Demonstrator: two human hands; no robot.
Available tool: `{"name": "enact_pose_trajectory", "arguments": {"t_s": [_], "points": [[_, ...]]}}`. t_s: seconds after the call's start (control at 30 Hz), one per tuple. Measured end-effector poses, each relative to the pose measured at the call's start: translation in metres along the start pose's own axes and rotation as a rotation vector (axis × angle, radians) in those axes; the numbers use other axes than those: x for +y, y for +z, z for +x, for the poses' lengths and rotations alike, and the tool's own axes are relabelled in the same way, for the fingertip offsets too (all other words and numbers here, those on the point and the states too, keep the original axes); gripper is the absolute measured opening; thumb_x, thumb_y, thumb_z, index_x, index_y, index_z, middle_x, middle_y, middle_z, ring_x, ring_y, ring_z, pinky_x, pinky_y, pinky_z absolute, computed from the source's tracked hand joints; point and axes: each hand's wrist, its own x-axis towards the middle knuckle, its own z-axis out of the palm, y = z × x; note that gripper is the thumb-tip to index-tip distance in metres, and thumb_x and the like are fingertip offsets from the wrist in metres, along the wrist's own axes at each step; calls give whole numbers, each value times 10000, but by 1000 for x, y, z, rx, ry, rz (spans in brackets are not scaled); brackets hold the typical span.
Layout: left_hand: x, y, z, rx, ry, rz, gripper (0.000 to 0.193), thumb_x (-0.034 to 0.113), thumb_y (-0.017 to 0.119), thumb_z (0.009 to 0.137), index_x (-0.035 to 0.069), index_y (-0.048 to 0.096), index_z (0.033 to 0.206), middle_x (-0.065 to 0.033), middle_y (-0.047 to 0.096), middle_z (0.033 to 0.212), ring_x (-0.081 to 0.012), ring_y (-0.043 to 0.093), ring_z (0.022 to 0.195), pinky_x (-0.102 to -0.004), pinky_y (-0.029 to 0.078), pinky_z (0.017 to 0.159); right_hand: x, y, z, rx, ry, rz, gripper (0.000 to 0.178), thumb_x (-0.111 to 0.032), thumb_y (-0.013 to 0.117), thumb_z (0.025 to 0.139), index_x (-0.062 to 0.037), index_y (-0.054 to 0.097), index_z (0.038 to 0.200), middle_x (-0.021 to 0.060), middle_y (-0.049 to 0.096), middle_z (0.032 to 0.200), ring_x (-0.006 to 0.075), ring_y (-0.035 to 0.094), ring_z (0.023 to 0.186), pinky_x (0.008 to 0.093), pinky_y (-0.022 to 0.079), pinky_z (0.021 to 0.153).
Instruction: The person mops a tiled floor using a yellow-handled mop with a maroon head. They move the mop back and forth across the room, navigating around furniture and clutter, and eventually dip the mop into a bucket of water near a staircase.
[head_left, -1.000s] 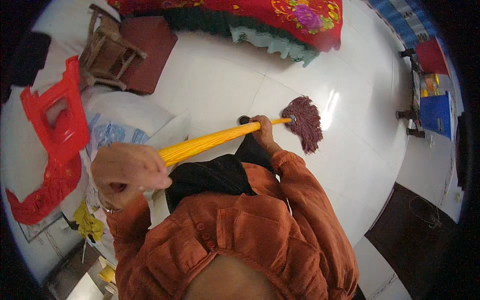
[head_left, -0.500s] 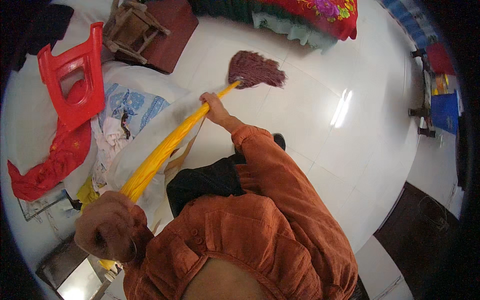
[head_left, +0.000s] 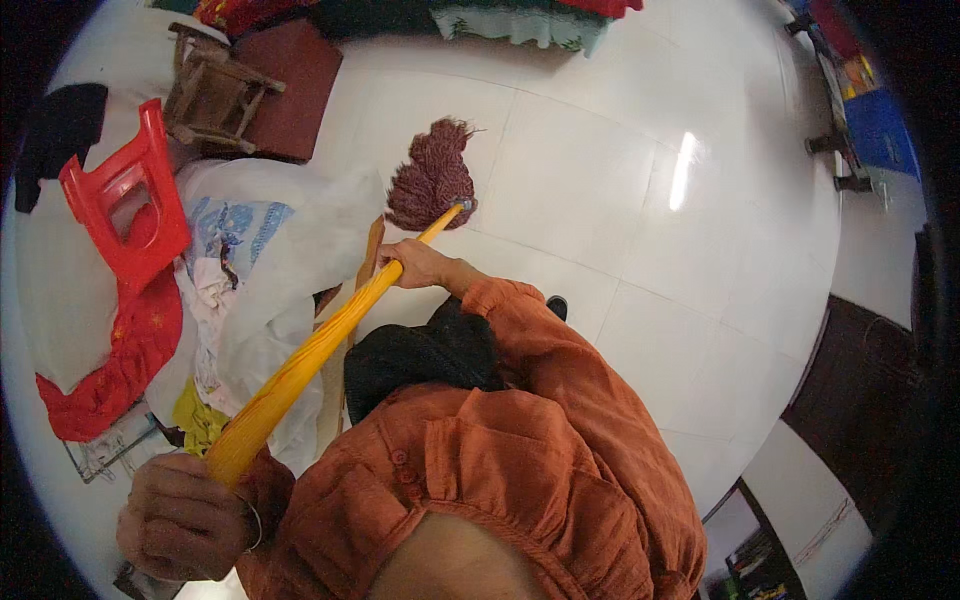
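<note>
A mop with a yellow handle point(head_left: 320, 345) and a dark reddish-brown string head point(head_left: 430, 180) slants across the view. Its strands lie on the pale tiled floor, bunched to the left of the socket and trailing away from me. High on the handle, close to my body, my left hand point(head_left: 190, 515) is closed in a fist round the shaft. My right hand point(head_left: 420, 263) wraps the handle lower down, not far above the strands. The handle's upper end is hidden inside my left fist.
To the left, a red plastic stool point(head_left: 135, 195) rests near red cloth point(head_left: 125, 345) and bundles under clear plastic sheeting point(head_left: 320, 215). A wooden stool point(head_left: 220, 90) lies tipped beside a dark red board point(head_left: 290, 90). Fringed green cloth point(head_left: 520, 25) hangs at the far side; a blue box point(head_left: 880, 130) stands right.
The mop head has swept left and a little nearer, its strands swinging from the right of the socket to the left. Both hands keep their hold; the view has shifted slightly.
</note>
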Motion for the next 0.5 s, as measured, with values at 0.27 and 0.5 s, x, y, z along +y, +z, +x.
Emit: {"name": "enact_pose_trajectory", "arguments": {"t_s": [0.27,0.5], "points": [[73,67,-26,368,-82,-132,325,166,405,902,-116,441,1060,-35,362,455,-141,370,406,-325,429,461,-14,-69,-155,75,156,-197,148,-163,611,688,-70,543,781,145,583,650,346,575,631,412,436,549],[119,145,-15,15,-26,-561,324,141,498,876,-96,448,1091,-13,430,495,-114,454,439,-263,454,465,-22,-115,-311,477,439,-335,122,-152,589,692,-60,556,764,162,584,671,357,577,670,426,445,591]]}}
